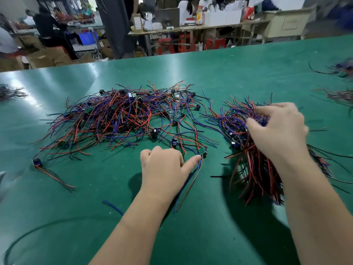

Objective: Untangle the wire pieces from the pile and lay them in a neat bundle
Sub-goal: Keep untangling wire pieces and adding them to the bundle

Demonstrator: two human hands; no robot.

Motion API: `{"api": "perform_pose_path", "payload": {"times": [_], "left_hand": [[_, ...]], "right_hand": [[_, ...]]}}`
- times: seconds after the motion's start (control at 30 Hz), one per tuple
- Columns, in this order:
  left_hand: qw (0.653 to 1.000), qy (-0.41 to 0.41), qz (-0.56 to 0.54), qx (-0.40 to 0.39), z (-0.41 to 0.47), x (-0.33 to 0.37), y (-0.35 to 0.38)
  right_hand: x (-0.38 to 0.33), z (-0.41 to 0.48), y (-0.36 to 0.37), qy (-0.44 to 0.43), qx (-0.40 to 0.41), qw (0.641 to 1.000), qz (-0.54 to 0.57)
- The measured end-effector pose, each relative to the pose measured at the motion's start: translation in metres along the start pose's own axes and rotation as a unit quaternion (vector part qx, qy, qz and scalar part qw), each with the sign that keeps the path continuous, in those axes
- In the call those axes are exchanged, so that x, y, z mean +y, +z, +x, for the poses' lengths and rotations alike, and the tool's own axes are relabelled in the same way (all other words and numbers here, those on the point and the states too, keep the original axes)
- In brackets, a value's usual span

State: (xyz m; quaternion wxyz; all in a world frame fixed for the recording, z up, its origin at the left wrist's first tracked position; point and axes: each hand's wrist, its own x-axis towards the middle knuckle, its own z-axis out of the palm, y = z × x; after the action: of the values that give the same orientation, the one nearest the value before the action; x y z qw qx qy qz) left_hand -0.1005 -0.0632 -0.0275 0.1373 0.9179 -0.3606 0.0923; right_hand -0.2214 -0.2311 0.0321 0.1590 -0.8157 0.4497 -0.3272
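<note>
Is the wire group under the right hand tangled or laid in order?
Mostly in order: in the bundle, wires run side by side toward the person; the right hand grips it.

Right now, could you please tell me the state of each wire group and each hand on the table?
Tangled pile: loose and knotted, not sorted.
Bundle: gathered, wires roughly parallel, gripped by the right hand.
Wire piece: at the pile's near edge, pinched by the left hand.
Left hand: curled, pinching the wire piece.
Right hand: fingers curled into the bundle's far end.
Stray piece: lying alone, far left.
</note>
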Motion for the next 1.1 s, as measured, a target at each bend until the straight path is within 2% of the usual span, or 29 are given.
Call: {"api": "perform_pose_path", "payload": {"times": [0.07,0.17,0.23,0.33,0.37,0.43,0.53,0.57,0.6,0.7,0.77,0.9,1.0,1.1], "left_hand": [[1.0,-0.02,-0.016,0.002,-0.002,0.003,0.002],[1.0,-0.003,0.005,-0.021,-0.002,0.01,0.003],[1.0,0.015,0.02,-0.016,-0.001,0.014,0.004],[1.0,0.023,0.011,-0.002,-0.002,0.015,0.004],[0.999,0.017,-0.028,0.007,-0.001,0.014,0.005],[0.981,-0.008,-0.19,0.035,-0.001,0.013,0.001],[0.884,-0.013,-0.464,0.059,0.001,0.014,-0.009],[0.857,-0.005,-0.513,0.045,0.002,0.015,-0.012],[0.836,0.003,-0.549,0.023,0.001,0.016,-0.014],[0.791,0.018,-0.611,-0.04,0.0,0.017,-0.018],[0.776,0.031,-0.626,-0.072,0.0,0.017,-0.02],[0.752,0.024,-0.65,-0.105,0.0,0.017,-0.024],[0.708,-0.025,-0.698,-0.104,0.0,0.018,-0.027],[0.698,-0.051,-0.709,-0.085,-0.001,0.02,-0.028]], "right_hand": [[-0.003,-0.003,0.003,-0.016,-0.006,1.0,0.018],[-0.015,-0.012,0.007,-0.108,0.03,0.986,0.125],[-0.023,-0.019,0.012,-0.122,-0.042,0.978,0.167],[-0.026,-0.028,0.024,-0.165,-0.198,0.96,0.11],[-0.026,-0.03,0.027,-0.163,-0.241,0.951,0.104],[-0.025,-0.032,0.031,-0.116,-0.308,0.936,0.128],[-0.027,-0.031,0.036,-0.018,-0.339,0.912,0.232],[-0.029,-0.031,0.037,0.02,-0.337,0.89,0.306],[-0.032,-0.03,0.036,0.061,-0.335,0.852,0.397],[-0.037,-0.028,0.029,0.154,-0.318,0.71,0.61],[-0.037,-0.024,0.023,0.19,-0.287,0.67,0.658],[-0.035,-0.02,0.017,0.198,-0.266,0.668,0.666],[-0.034,-0.022,0.019,0.176,-0.287,0.687,0.645],[-0.035,-0.028,0.025,0.141,-0.31,0.714,0.612]]}}
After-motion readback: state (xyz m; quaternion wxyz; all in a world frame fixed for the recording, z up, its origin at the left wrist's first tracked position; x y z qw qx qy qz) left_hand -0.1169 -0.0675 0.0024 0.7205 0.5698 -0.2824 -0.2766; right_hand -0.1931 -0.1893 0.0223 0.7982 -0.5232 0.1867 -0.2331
